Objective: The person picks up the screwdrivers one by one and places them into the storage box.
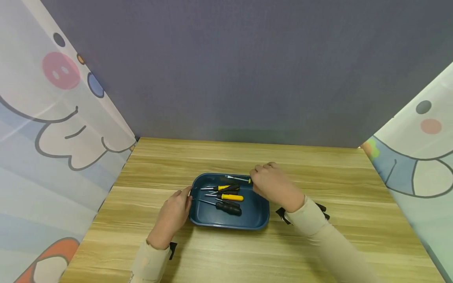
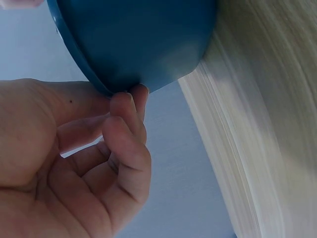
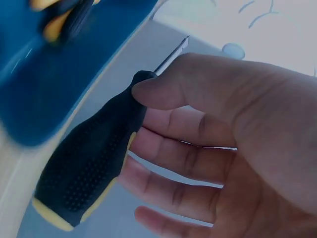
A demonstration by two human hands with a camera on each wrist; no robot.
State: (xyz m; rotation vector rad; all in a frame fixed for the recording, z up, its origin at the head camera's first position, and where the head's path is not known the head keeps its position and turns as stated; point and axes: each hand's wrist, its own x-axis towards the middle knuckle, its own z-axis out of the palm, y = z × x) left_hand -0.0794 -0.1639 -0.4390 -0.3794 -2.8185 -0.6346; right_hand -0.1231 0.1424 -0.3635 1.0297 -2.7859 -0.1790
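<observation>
A blue tray (image 1: 253, 214) stands on the wooden table. My left hand (image 1: 173, 212) pinches its left rim between thumb and fingertips, and the left wrist view shows the tray wall (image 2: 138, 39) close up. Over the tray's back right corner, my right hand (image 1: 276, 185) holds a screwdriver (image 3: 94, 148) with a black and yellow handle; its metal shaft (image 1: 238, 179) points left. Several screwdrivers lie inside the tray, among them a yellow-handled screwdriver (image 1: 231, 197) and a black-handled screwdriver (image 1: 230, 208). In the head view the right hand covers most of the held handle.
Black handle-like ends (image 1: 322, 207) show beside the right forearm, which partly hides them. Small black pieces lie near the tray's right side (image 1: 282, 215) and by the left wrist (image 1: 172, 250). A grey partition (image 1: 226, 78) rises behind the table (image 1: 226, 255); cartoon-printed sheets flank it.
</observation>
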